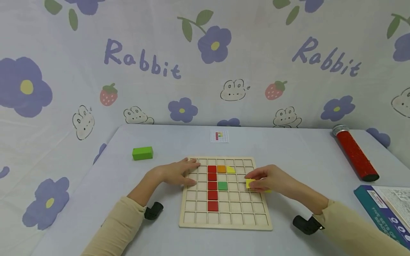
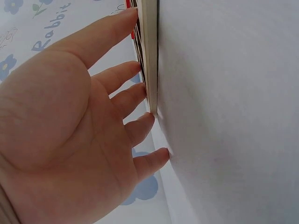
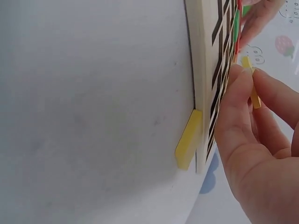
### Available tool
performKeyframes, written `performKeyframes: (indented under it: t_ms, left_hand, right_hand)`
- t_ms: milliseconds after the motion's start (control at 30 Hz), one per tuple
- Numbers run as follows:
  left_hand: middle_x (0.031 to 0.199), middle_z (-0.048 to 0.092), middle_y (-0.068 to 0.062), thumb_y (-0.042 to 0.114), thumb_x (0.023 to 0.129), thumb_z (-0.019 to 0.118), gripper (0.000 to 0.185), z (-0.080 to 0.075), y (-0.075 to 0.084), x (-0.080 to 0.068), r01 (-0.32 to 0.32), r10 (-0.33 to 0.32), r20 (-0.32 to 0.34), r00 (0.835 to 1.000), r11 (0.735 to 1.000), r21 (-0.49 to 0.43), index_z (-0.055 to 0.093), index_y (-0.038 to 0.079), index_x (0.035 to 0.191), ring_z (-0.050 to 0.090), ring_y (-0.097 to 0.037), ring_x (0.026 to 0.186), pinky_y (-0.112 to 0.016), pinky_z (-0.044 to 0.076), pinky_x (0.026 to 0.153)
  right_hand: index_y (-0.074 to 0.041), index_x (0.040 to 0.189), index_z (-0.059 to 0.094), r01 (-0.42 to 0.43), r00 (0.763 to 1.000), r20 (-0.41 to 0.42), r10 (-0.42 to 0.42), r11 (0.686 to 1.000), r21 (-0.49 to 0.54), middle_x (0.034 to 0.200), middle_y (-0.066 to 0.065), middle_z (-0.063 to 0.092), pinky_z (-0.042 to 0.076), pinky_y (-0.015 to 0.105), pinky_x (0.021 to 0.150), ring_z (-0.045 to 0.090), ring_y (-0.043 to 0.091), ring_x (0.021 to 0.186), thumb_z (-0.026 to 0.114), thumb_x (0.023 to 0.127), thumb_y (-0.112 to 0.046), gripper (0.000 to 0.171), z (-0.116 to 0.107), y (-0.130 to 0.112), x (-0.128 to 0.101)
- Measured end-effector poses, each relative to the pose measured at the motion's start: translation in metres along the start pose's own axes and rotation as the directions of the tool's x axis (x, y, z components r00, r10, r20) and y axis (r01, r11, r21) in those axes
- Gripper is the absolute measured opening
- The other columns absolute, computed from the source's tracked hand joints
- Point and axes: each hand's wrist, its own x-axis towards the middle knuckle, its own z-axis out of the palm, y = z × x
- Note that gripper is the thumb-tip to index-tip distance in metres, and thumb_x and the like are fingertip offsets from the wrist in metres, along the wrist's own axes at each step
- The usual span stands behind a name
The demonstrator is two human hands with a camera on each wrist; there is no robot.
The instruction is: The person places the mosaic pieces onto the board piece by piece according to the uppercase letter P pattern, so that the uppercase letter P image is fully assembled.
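Note:
A wooden grid board (image 1: 237, 221) lies on the table, with a column of several red tiles (image 1: 213, 195), an orange tile (image 1: 221, 169), a yellow tile with a slanted side (image 1: 231, 169) and a green tile (image 1: 222, 186) in its cells. My left hand (image 1: 179, 173) rests its spread fingertips on the board's left edge. Over the right-hand columns, my right hand (image 1: 272, 180) pinches another yellow tile (image 3: 252, 88) between thumb and fingers. One more yellow tile (image 3: 188, 141) leans against the board's right edge, mostly hidden by the right hand in the head view.
A small pattern card (image 1: 219, 136) lies behind the board. Left of it sits a green block (image 1: 142, 153). Towards the right are a red cylinder with a silver end (image 1: 356, 153) and a teal and purple box (image 1: 381, 209). A printed cloth (image 1: 205, 71) hangs behind the table.

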Motion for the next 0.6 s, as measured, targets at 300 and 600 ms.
performKeyframes:
  t_ms: [300, 600]
  left_hand:
    - [0.157, 0.015, -0.011, 0.034, 0.094, 0.061, 0.071, 0.0, 0.001, 0.0, -0.005, 0.005, -0.009, 1.0, 1.0, 0.001, 0.027, 0.011, 0.151, 0.006, -0.033, 0.143, -0.049, 0.011, 0.113]
    - [0.157, 0.015, -0.011, 0.034, 0.094, 0.061, 0.071, 0.001, 0.002, -0.001, -0.005, 0.005, -0.008, 1.0, 1.0, 0.009, 0.027, 0.011, 0.151, 0.006, -0.033, 0.143, -0.047, 0.011, 0.113]
  right_hand:
    - [0.0, 0.11, 0.07, -0.018, 1.0, 0.013, 0.019, 0.998, -0.062, 0.097, 0.006, 0.068, 0.055, 0.027, 0.071, 0.064, 0.015, 0.075, 0.074, 0.083, -0.009, 0.028, 0.018, -0.013, 0.013]
    - [-0.002, 0.102, 0.071, -0.031, 0.999, -0.025, 0.028, 0.993, -0.114, 0.09, 0.004, 0.068, 0.055, 0.026, 0.069, 0.063, 0.015, 0.07, 0.073, 0.084, -0.01, 0.02, 0.031, -0.02, 0.022]
